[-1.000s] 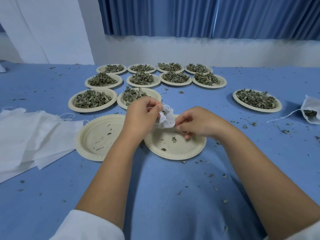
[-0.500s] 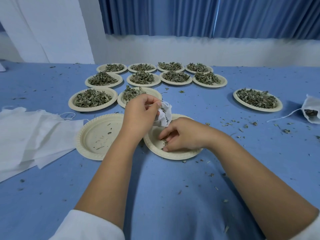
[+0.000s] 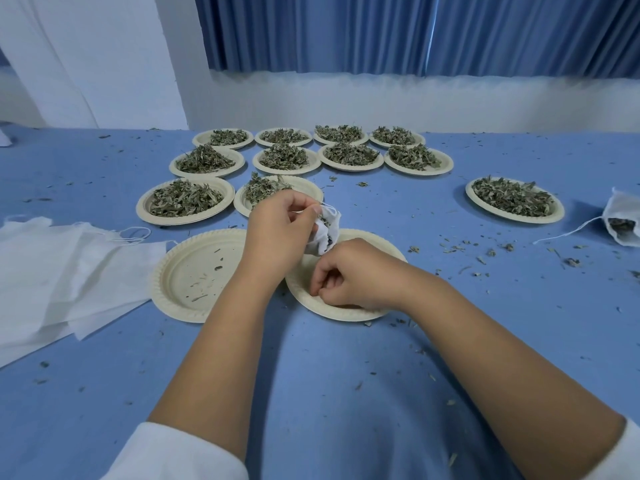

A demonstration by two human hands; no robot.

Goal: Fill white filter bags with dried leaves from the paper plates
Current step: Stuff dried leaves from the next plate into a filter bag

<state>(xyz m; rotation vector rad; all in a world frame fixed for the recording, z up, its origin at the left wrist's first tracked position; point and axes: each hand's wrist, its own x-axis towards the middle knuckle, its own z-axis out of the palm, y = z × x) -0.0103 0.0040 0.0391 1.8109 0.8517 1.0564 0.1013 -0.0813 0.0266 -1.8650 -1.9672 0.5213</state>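
your left hand (image 3: 280, 230) is raised over the near paper plate (image 3: 346, 315), fingers curled round the gathered neck of a white filter bag (image 3: 327, 237); dark dried leaves show inside its mouth. your right hand (image 3: 353, 275) is down in that same plate just below the bag, fingers curled with the tips together; whether they pinch any leaf, i cannot tell. just left of it sits a second plate (image 3: 194, 271) with only crumbs. further back, plates heaped with leaves (image 3: 187, 199) stand in rows on the blue table (image 3: 311, 393). flat empty bags (image 3: 52, 271) lie at your left, and a filled bag (image 3: 623, 220) at the far right.
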